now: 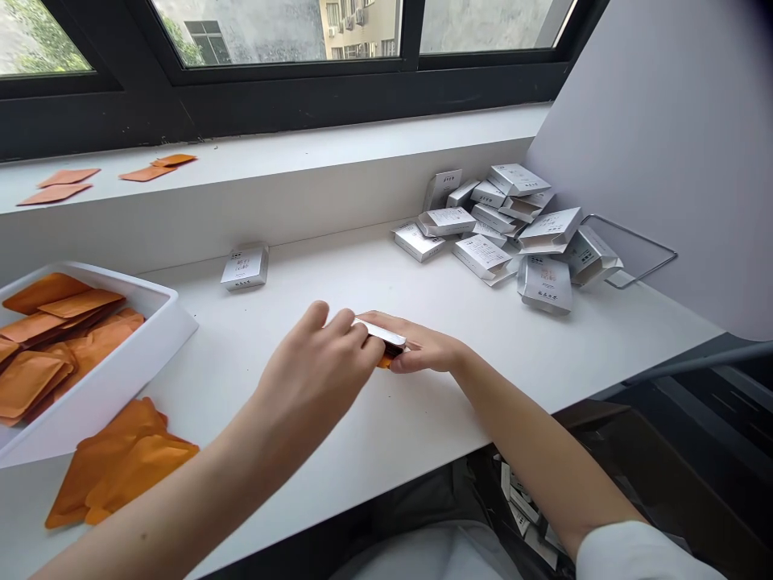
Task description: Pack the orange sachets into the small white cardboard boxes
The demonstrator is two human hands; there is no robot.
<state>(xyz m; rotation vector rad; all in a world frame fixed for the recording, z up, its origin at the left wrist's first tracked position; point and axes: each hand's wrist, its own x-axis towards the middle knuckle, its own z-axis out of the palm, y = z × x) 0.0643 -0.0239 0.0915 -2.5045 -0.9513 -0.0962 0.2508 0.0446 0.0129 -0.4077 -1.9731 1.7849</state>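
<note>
Over the middle of the desk, my right hand (430, 345) grips a small white carton (385, 333), its thumb on the near side and fingers behind. The carton's open, dark end faces me. A bit of an orange packet (385, 362) shows at that opening, partly hidden by fingers. My left hand (323, 346) is closed against the opening, its curled fingers on the packet; the fingertips are hidden. Left of both hands, a white bin (130, 354) holds several orange packets (36, 383). More orange packets (130, 463) lie in front of it.
One closed carton (245, 267) lies near the back ledge. Several cartons (483, 256), some with open ends, are heaped at the back right beside a bent wire stand (643, 242). Flat orange packets (64, 189) rest on the window ledge. A pale partition (658, 145) bounds the right side.
</note>
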